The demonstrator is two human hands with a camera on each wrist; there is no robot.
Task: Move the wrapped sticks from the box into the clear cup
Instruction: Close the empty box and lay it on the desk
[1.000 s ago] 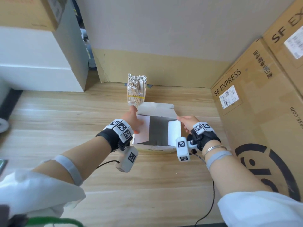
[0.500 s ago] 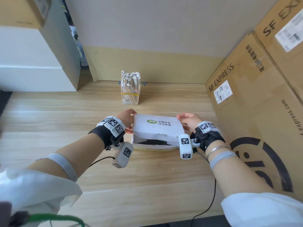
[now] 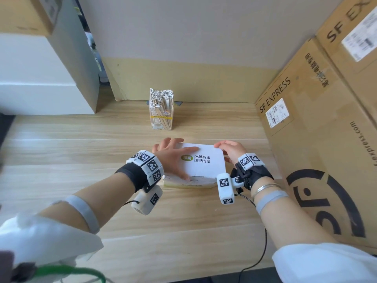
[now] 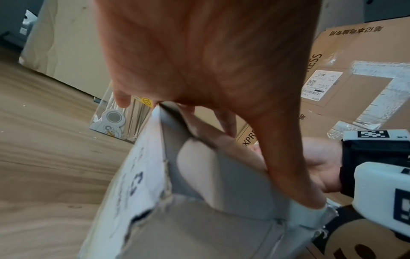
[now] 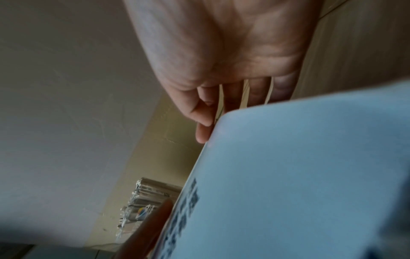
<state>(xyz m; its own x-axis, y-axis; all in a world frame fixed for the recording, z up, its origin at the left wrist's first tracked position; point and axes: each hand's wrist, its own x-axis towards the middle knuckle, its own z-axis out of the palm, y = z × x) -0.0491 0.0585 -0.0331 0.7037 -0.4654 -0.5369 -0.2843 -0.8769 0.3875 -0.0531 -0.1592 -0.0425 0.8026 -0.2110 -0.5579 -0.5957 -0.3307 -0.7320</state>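
The white box (image 3: 201,164) sits on the tabletop (image 3: 81,152) with its lid down. The left hand (image 3: 173,158) lies flat on the lid, fingers straight. The right hand (image 3: 230,150) pinches the far right corner. The clear cup (image 3: 161,111), full of wrapped sticks (image 3: 161,94), stands behind.

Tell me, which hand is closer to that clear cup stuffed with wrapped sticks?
Left. The left hand lies on the white cardboard box, at its left edge, just in front of the clear cup. The right hand holds the box's right edge, further aside.
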